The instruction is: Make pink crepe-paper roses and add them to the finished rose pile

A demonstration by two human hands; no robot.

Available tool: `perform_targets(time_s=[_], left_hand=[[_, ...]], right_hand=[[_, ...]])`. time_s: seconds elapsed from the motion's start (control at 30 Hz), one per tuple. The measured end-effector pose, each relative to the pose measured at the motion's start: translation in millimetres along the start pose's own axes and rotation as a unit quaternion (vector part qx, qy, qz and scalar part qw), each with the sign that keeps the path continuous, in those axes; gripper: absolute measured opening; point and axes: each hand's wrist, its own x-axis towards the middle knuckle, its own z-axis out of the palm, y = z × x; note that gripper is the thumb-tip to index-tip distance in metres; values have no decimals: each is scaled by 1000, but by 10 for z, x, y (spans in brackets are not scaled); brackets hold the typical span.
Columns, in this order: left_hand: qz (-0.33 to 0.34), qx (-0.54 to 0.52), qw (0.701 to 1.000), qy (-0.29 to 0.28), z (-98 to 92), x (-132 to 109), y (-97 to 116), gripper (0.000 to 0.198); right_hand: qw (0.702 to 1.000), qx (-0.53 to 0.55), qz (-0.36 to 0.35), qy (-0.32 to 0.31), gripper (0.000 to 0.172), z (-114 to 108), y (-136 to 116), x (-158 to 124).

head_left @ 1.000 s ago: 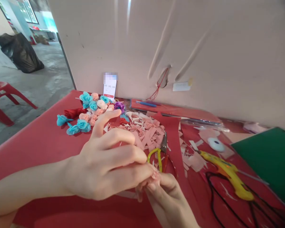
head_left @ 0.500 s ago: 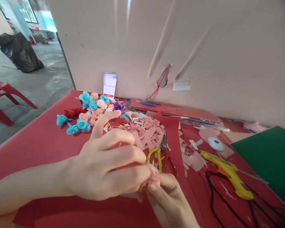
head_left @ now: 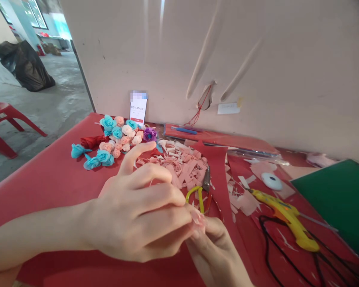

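Close in front of me, a small pink paper flower (head_left: 199, 220) is pinched between my two hands, mostly covered by fingers. My left hand (head_left: 137, 215) reaches over it from the left, thumb hidden, index finger raised and the other fingers curled toward the flower. From the lower right, my right hand (head_left: 212, 247) grips it with thumb and fingertips. Just behind the hands lie scissors (head_left: 207, 181) with yellow and red handles. Beyond them spreads a heap of cut pink paper strips (head_left: 187, 165).
Finished paper flowers (head_left: 116, 133) in blue, peach, red and purple cluster at the back left, before a propped phone (head_left: 138, 108). On the right are a yellow glue gun (head_left: 287, 219) with a black cord, a white round case (head_left: 271, 181) and a green sheet (head_left: 338, 199).
Both hands have shifted slightly right with the pink flower between them. My left hand has turned a little, and more of the peach flowers behind it shows. The table items are unmoved.
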Motion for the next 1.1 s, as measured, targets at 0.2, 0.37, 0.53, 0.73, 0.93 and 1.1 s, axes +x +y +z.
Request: perform_targets(time_s=[0.2,0.37,0.53,0.73,0.93,1.1], left_hand=[[20,14,1000,-2,-51,-11,-22,9],[32,26,999,-13,-50,-64,-8,14],[26,26,998,59,18,-91,-11,18],[83,42,991,98,77,-159,-67,20],[81,29,988,127,105,-153,-70,20],[40,10,997,72,40,-44,-42,15]], right_hand=[[999,-31,-31,2,9,-3,7,21],[998,-54,-36,2,9,5,7,33],[993,-115,-31,-7,20,-10,3,37],[994,-107,-31,-3,19,-23,5,28],[987,-150,-53,3,20,-15,-20,18],[986,-154,-66,-8,19,-29,-13,10]])
